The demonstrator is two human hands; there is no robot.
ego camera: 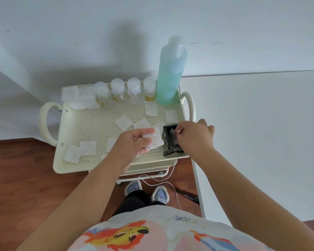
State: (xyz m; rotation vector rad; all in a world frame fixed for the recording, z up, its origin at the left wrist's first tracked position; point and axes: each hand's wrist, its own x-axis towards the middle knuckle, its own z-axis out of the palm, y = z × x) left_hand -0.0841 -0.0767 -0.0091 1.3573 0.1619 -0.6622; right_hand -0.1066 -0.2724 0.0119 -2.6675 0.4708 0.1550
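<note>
Patterned shirt (152,230) and both bare forearms occupy the near field.

Fingers: the left hand (132,144) is palm-up. Its fingers (147,131) curl round a stack of cotton pads (155,140), thumb on top, held above the near part of the tray. The fingers (179,131) of the right hand (194,136) are pressed together in a pinch at the mouth of the black holder (170,142). Blur hides the contents, but they probably pinch a single pad (173,135) standing inside.

Location: the holder stands in the near right corner of the perforated cart tray (116,166), just beside its rim.

Hazards:
- A sideways push could tip the narrow holder over the low rim, because the floor lies directly below.
- A loosened thumb would let the stack fan out and drop.
- A wide reach toward the back could strike the tall green bottle (170,75) or the row of small bottles (118,91).
- The white cable (163,180) trails near the slippered feet and could snag.

Clearance: loose pads (123,122) are scattered over the tray's middle and left. The right handle (189,104) and a white surface (261,124) close off the right side, and the wall stands behind the cart.
</note>
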